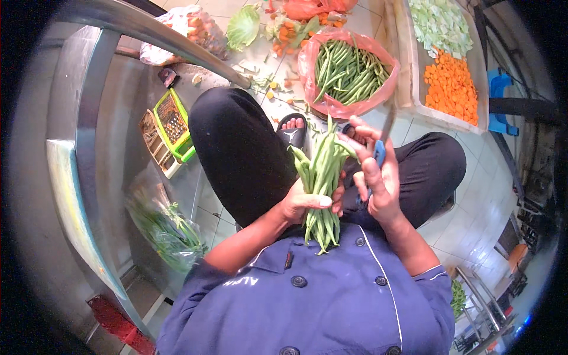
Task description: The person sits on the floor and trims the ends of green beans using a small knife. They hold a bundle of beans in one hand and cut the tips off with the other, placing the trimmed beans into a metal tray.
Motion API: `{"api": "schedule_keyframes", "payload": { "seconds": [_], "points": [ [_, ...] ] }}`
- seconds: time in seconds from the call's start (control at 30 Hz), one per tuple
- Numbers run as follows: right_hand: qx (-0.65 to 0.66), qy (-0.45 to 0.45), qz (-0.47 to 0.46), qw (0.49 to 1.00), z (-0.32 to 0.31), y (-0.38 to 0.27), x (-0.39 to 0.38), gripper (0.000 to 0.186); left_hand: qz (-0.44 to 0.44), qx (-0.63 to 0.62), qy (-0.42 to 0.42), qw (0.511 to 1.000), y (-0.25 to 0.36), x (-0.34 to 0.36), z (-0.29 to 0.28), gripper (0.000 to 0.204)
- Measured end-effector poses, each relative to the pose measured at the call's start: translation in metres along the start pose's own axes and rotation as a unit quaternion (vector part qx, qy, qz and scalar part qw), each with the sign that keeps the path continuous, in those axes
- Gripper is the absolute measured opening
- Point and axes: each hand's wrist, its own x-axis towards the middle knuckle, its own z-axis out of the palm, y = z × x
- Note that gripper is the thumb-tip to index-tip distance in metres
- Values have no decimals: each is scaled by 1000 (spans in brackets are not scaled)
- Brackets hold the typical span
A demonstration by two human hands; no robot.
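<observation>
A bunch of green beans (322, 168) stands roughly upright in front of my chest, with my left hand (299, 202) wrapped round its lower part. Some bean ends stick out below the grip. My right hand (381, 186) is at the right of the bunch, its fingers raised beside the upper beans. A knife (379, 152) with a blue handle rests in that hand, its blade pointing up and away. Whether the right fingertips touch the beans I cannot tell. Beyond my feet sits a pink plastic bag (307, 74) full of more green beans (355, 71).
At the far right a pale tray (421, 65) holds chopped cabbage (441, 26) and cut carrots (452, 89). Vegetable scraps (275, 89) litter the tiled floor. A green grater box (174, 121) and a clear bag of leafy greens (168, 222) lie left. A metal rail (171, 41) crosses the upper left.
</observation>
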Motion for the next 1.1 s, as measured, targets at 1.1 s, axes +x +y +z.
{"api": "schedule_keyframes", "payload": {
  "seconds": [1.1],
  "points": [
    [-216,-44,-1,975,-19,-7,21,51,-101,4,-60,993,-14,24,12,52]
  ]
}}
